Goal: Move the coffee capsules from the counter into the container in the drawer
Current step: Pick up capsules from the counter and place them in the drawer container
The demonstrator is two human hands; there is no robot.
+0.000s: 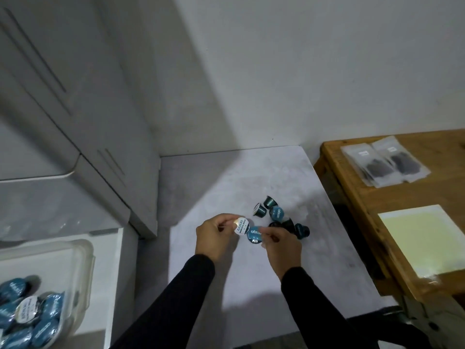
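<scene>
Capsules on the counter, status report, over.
Left hand holds white-lid capsule; right hand holds blue-lid capsule. Loose capsules remain. Container part filled. Nothing blocking.

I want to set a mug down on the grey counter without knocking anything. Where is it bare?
The counter is bare between the cabinet and the loose capsules, and along its near edge. It is crowded around the capsules and both hands.

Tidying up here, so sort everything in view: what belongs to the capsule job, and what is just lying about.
Job:
left hand holding white-lidded capsule
right hand holding blue-lidded capsule
loose capsules on counter
container

Lying about:
clear packets
pale sheet
wooden table
</scene>
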